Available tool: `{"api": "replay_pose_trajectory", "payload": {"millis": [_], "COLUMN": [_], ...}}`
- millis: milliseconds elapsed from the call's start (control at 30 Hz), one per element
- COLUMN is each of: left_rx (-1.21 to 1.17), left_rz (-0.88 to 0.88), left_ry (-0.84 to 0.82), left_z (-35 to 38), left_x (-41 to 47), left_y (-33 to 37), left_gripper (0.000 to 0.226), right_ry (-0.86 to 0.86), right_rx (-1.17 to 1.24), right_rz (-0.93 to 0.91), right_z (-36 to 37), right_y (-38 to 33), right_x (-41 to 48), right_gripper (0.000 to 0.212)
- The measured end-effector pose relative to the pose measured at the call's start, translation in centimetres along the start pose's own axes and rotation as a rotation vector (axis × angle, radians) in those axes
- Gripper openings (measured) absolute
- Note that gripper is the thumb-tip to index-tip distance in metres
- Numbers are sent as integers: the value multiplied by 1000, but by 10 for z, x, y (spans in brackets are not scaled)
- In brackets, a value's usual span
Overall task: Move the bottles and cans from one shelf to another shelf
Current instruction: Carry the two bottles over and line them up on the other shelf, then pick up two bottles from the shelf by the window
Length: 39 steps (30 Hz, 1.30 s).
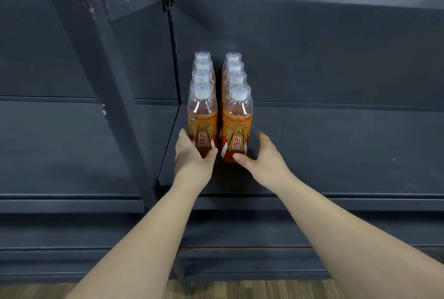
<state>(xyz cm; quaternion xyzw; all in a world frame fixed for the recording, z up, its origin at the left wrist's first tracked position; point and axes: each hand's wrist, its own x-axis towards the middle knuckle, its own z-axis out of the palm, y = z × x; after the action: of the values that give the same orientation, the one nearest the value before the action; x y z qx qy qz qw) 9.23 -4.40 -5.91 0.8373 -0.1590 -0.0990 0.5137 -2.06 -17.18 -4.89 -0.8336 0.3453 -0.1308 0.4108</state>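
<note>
Two rows of orange drink bottles (219,97) standing upright on a dark grey shelf (336,145), four visible per row, running back from the shelf's front edge toward 12 o'clock. Rows close together, narrow gap between. Clear caps over white lids; orange labels facing the camera.

Left hand (192,154) wrapped round the lower body of the front left bottle (203,125): thumb across the label at the front, fingers (180,136) curled round the side at 9 o'clock. Closed on the bottle, by appearance. Right hand (262,154) at the front right bottle (236,130): thumb tip touching the base at 6 o'clock, fingers spread round the side at 3 o'clock, partly open. Firm grip there not confirmed; cannot tell whether the far fingers touch.

Both forearms extended from 6 o'clock, roughly parallel, wrists straight, palms turned inward toward each other.

Step in hand, as judged: taking hold of, or setting down, the two front bottles; which of the two cannot be told.

Recommended handling: close the right fingers fully before any lift. Grip at or below label height, keep both bottles upright, move straight along the row line to avoid knocking the bottles behind. Keep the pair from clashing in the narrow gap.

Wooden floor (264,290) visible at 6 o'clock below the shelving.
</note>
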Motion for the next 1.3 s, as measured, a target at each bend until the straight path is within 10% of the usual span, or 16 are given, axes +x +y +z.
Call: {"api": "replay_pose_trajectory", "payload": {"millis": [533, 1300], "left_rx": [414, 577], "left_rz": [241, 1017], "left_ry": [-20, -742], "left_z": [49, 384], "left_x": [-104, -368], "left_y": [59, 237], "left_gripper": [64, 56], "right_ry": [-15, 449], "right_rx": [-549, -475], "right_rz": [-201, 518], "right_z": [-86, -394], "right_y": [48, 313], "right_x": [-70, -294], "right_gripper": [73, 66]}}
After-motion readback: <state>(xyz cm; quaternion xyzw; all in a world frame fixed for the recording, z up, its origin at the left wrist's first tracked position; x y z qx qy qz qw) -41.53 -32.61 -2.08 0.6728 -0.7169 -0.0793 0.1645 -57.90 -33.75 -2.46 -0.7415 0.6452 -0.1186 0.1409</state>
